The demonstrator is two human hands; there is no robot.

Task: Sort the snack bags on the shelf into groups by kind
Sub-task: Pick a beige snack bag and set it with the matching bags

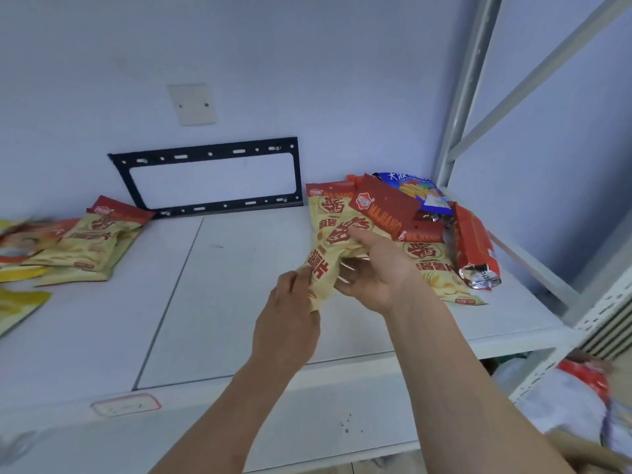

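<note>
**Sorting partly done: one cream bag in hand, a mixed heap left at the right**

The cream-yellow foil snack bag with red characters and a red top band (pixel 330 244) is off the shelf surface, held between both hands just in front of the right-hand heap. The right hand (pixel 372 271) has its thumb over the bag's face and its fingers curled under it, gripping the middle. The left hand (pixel 290 309) pinches the bag's lower end, fingers curled round the edge.

Just behind and to the right lies the unsorted heap. It includes another cream-yellow bag of the same print lying flat (pixel 434 268), a blue foil bag with a picture of chips (pixel 415 191) against the back corner, and a red foil bag with a silver crimped end (pixel 473 248) lying on its side nearest the shelf upright. Kinds are plainly mixed here, so this heap looks like the work left.

Well apart, at the far left of the white shelf board (pixel 239 285), a group of matching cream-yellow bags (pixel 90 242) lies overlapped near the wall, and this reads as the pile already formed for that kind. Plain yellow bags (pixel 18 304) sit at the left edge, partly cut off and blurred, seemingly a second group.

By my judgement the task is somewhere past its start: one kind has a home on the left, and the held bag probably belongs there. At least the flat cream bag, the blue bag and the red bag remain to be placed.

A black metal bracket frame (pixel 208 176) leans on the wall behind.
</note>
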